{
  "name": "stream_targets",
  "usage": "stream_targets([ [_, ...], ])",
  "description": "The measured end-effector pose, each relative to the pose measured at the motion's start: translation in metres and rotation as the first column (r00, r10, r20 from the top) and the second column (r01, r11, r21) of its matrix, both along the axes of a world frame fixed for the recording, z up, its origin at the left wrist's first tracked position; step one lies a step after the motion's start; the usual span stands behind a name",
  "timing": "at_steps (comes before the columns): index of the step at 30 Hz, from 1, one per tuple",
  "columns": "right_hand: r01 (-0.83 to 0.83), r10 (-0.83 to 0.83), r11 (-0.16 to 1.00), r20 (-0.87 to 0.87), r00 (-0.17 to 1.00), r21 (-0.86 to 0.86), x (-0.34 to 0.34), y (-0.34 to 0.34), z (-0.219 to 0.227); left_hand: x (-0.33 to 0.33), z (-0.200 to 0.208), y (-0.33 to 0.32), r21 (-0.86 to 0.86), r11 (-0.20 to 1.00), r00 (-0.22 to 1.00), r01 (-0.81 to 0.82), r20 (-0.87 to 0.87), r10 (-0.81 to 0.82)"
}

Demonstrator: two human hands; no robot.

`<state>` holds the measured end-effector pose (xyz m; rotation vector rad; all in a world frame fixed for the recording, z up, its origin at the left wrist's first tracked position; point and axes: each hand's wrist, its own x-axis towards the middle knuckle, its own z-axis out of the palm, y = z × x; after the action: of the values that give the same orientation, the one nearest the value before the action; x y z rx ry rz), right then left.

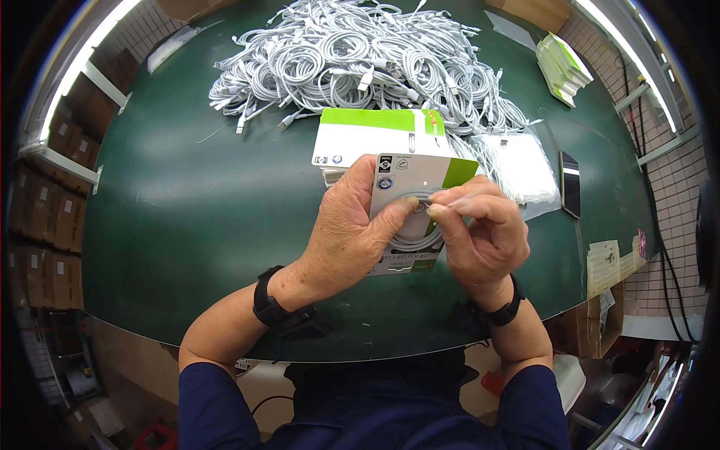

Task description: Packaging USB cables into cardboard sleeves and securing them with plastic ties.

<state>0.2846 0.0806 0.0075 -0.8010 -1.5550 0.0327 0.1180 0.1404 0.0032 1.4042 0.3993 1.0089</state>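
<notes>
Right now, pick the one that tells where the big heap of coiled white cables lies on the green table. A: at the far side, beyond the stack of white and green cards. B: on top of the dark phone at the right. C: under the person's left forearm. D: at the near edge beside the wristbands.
A: the heap of coiled white cables spreads over the far part of the green table, behind the stack of white and green cards.

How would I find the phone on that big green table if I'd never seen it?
Start at the green table and the big heap of white cables at its far side. Go right, past the clear plastic bag beside the heap. The phone lies flat just beyond it, the only dark, shiny slab among all the white and green things.
</notes>
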Motion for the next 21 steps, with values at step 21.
stream_targets([
  [21,0.195,-0.248,0.968,0.482,0.840,0.158,0.013,-0.001,0.022,-0.005,0.009,0.001,-0.100,0.993,0.998,0.063,-0.020,-0.066],
])
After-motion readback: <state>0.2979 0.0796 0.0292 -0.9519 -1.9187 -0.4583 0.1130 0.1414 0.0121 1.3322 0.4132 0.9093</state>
